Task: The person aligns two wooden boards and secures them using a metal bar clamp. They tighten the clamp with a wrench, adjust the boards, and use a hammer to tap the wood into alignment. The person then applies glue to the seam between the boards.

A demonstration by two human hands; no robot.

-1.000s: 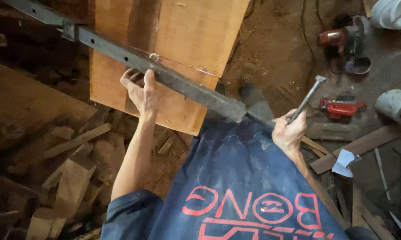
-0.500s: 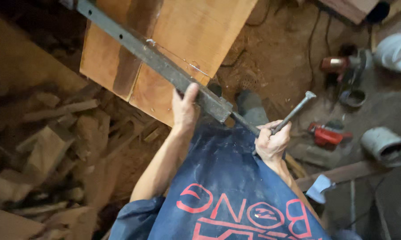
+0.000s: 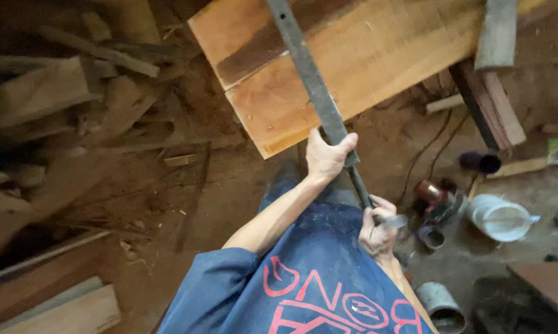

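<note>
- Your left hand (image 3: 327, 156) clenches the long metal clamp bar (image 3: 310, 80) lying across the wooden plank (image 3: 378, 68); steady it
- Your right hand (image 3: 378, 230) grasps its screw handle (image 3: 395, 221); turn evenly

metal bar (image 3: 310, 80) on planks (image 3: 365, 68), scraps (image 3: 56, 105) left (piled)
</note>
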